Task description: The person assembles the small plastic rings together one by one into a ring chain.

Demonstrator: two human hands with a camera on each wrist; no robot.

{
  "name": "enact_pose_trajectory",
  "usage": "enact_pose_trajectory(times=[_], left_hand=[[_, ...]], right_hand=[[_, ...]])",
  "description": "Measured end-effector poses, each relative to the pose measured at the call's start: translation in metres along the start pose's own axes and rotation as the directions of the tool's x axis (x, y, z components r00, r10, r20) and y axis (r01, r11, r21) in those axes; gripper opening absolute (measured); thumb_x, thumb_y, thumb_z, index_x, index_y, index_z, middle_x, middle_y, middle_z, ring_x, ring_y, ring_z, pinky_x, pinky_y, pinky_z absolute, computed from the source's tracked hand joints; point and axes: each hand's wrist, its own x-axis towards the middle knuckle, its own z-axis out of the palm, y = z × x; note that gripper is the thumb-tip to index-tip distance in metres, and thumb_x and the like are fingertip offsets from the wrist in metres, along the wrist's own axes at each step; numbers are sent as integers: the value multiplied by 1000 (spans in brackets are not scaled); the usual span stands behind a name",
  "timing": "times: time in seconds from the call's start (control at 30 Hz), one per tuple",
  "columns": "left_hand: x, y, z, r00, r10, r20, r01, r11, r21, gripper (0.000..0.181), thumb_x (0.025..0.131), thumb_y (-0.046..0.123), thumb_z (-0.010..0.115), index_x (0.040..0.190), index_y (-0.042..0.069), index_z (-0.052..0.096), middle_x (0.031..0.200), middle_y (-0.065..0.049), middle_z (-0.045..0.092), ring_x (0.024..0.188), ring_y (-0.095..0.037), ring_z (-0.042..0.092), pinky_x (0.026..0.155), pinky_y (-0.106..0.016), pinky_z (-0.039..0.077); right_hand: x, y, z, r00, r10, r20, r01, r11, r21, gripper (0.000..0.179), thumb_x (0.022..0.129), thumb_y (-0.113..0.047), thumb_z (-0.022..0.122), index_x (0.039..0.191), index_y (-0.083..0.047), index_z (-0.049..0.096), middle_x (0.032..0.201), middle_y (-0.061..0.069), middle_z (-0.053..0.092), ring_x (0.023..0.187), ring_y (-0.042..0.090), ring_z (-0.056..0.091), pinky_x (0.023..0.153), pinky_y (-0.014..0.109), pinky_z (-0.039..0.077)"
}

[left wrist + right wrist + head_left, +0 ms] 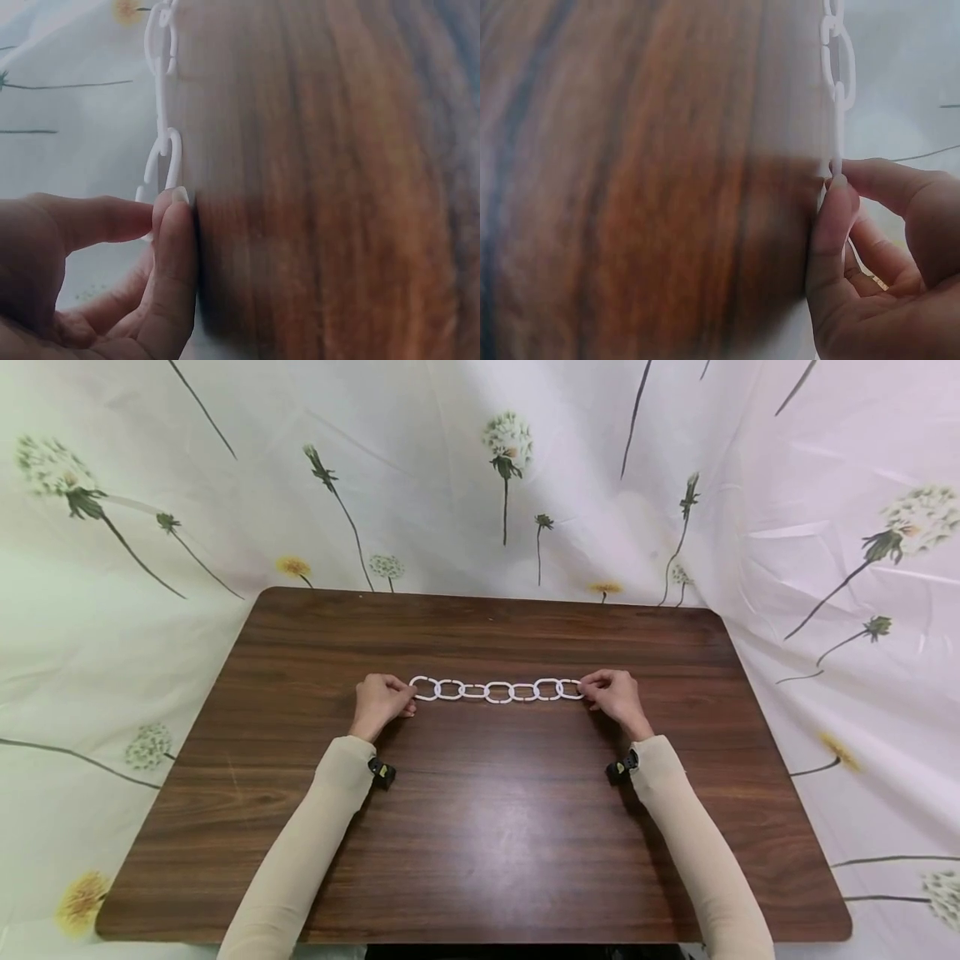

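Observation:
A white chain of several oval plastic links (498,692) stretches in a nearly straight row across the middle of the table. Thumb and fingertips of my left hand (381,700) pinch the end link on the left. At the opposite end, my right hand (613,695) pinches the last link in the same way. The left wrist view shows the chain (162,105) running away from the left hand (112,262), whose fingertips cover part of the link. In the right wrist view the end link stands edge-on between thumb and finger of the right hand (885,240).
The brown wood-grain table (495,827) has rounded corners and a bright reflection near its front. A white cloth printed with dandelions (420,477) hangs behind the table and along both sides. Each wrist carries a small black camera (382,773).

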Motion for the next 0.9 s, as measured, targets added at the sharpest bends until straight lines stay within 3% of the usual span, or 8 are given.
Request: enact_pose_trajectory(times=[0.4,0.63,0.9], left_hand=[[-1,1,4,999,-27,-32,26,1000,-14,16,92,7,73,99,-8,72,76,-19,78,52,-9,71,56,-24,64],[-1,-1,6,998,-42,-48,41,999,-16,15,93,6,73,98,-8,70,72,-15,77,52,-8,70,54,-22,63],[3,-2,6,999,31,-33,-31,999,16,21,94,11,74,104,-7,69,87,-23,79,57,-11,73,57,-23,64]], right_hand=[[1,3,4,1000,-1,-31,0,999,-33,16,94,-13,76,102,1,76,85,11,76,63,4,66,55,22,62],[0,3,3,1000,-3,-16,3,999,-35,16,97,-12,71,103,2,76,90,16,76,68,5,66,58,22,63],[3,1,-7,999,-1,43,2,1000,-19,21,103,-14,64,113,4,73,105,24,74,75,8,70,64,24,65]])
